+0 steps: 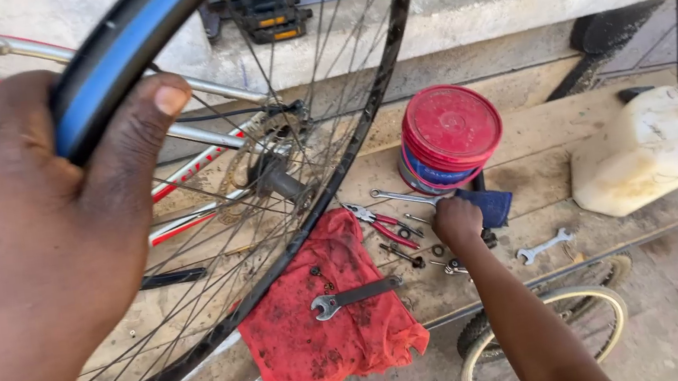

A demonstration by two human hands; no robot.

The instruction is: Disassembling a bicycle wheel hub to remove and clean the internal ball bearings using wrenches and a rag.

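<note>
While gripping the wheel rim (390, 44) upper left with left hand (24, 249), reaching right hand (456, 220), closed over small parts (439, 251), centre frame; steadying advised.

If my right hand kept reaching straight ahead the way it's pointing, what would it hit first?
Most likely the dark blue cloth that the right hand is already at, then the red-lidded bucket just beyond, though depth is hard to judge.
</note>
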